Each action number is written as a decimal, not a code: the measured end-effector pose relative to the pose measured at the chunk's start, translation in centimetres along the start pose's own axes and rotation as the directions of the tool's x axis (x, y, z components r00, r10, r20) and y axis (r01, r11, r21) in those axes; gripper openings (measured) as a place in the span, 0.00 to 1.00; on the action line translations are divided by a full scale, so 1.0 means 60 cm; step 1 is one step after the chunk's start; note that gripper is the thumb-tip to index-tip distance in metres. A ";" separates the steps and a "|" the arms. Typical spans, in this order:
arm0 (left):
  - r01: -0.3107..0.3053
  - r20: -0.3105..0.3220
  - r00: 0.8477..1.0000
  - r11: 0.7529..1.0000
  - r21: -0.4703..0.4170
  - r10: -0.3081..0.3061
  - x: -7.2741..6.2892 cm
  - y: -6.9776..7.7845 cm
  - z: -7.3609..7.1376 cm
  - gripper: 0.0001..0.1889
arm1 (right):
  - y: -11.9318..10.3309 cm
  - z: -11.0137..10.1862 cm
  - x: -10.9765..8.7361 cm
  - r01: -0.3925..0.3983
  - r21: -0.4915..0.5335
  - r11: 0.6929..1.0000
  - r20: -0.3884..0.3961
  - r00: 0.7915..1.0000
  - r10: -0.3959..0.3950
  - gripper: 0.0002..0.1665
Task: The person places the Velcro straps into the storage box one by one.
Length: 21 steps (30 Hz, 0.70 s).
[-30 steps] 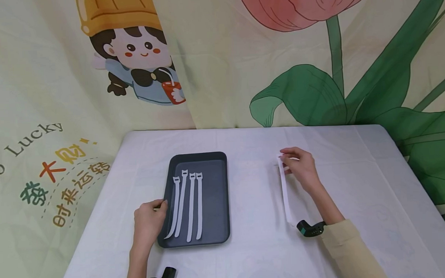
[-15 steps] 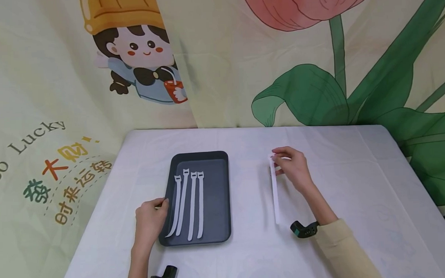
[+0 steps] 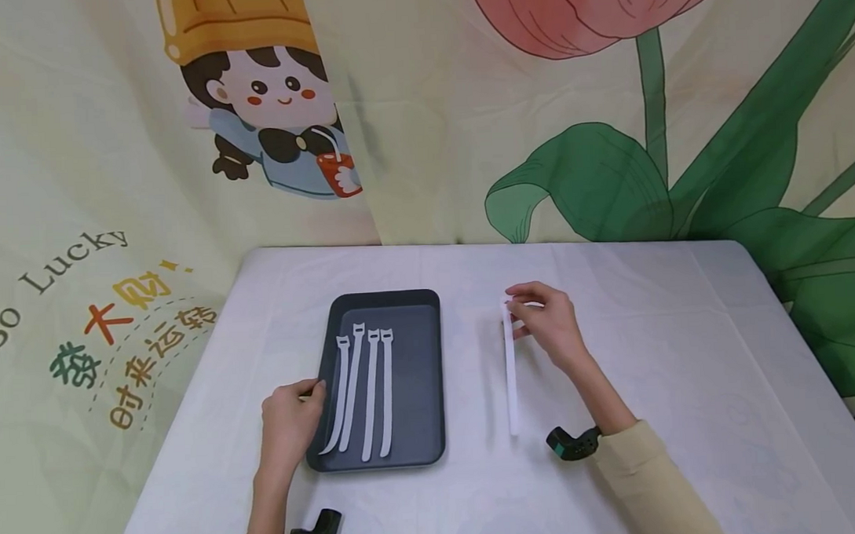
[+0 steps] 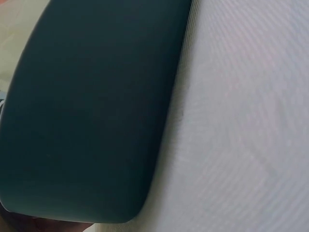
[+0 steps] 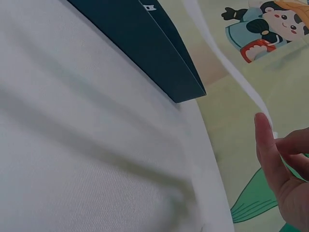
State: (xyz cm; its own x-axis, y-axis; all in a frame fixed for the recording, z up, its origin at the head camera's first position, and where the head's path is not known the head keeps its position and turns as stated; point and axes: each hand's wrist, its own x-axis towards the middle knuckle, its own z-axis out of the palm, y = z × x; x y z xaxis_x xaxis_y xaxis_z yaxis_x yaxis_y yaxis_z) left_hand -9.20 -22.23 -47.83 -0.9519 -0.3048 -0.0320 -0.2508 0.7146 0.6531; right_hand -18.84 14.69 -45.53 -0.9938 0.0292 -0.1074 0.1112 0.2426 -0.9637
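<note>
My left hand point(image 3: 287, 421) grips the left rim of a dark grey tray point(image 3: 419, 377) lying on the table. Several white cable ties point(image 3: 386, 394) with slotted heads lie side by side lengthwise in it, the leftmost curving at its lower end. To the right of the tray, my right hand point(image 3: 551, 325) pinches another white cable tie point(image 3: 511, 390) by its upper end, and the rest hangs down. The right wrist view shows this cable tie point(image 5: 227, 63) stretching from the fingertips toward the top. The tray's side wall point(image 4: 96, 106) fills much of the left wrist view.
A white cloth point(image 3: 471, 501) covers the table. Behind its far edge hangs a printed curtain point(image 3: 422, 126) with a cartoon figure and a large flower. Black wrist cameras point(image 3: 573, 444) sit on both wrists.
My right hand has moved left toward the tray, carrying the hanging cable tie. The left hand stays on the tray's rim; the whole head view has shifted slightly.
</note>
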 end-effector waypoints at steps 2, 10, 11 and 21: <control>0.002 0.000 1.000 1.000 -0.001 -0.002 0.000 0.000 0.000 0.17 | -0.004 0.004 -0.001 0.006 0.009 1.000 0.006 1.000 -0.006 0.17; -0.004 -0.003 1.000 1.000 0.006 0.004 0.000 0.000 -0.001 0.18 | -0.013 0.024 -0.006 0.053 0.060 0.997 0.031 0.998 -0.055 0.16; -0.006 -0.005 1.000 1.000 0.008 0.006 0.000 0.000 -0.001 0.17 | -0.014 0.026 -0.007 0.059 0.067 0.996 0.034 0.998 -0.062 0.16; -0.005 -0.010 1.000 1.000 0.004 0.005 0.000 -0.001 0.000 0.17 | -0.028 0.057 -0.012 0.091 0.094 0.991 0.051 0.994 -0.097 0.15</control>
State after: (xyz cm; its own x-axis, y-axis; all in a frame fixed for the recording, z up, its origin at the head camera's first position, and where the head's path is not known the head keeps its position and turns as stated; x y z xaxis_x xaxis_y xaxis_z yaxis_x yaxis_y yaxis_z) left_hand -9.20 -22.27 -47.90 -0.9513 -0.3074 -0.0214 -0.2467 0.7183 0.6505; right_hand -18.32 10.94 -44.69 -0.9987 -0.0441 -0.0262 0.0192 0.1524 -0.9881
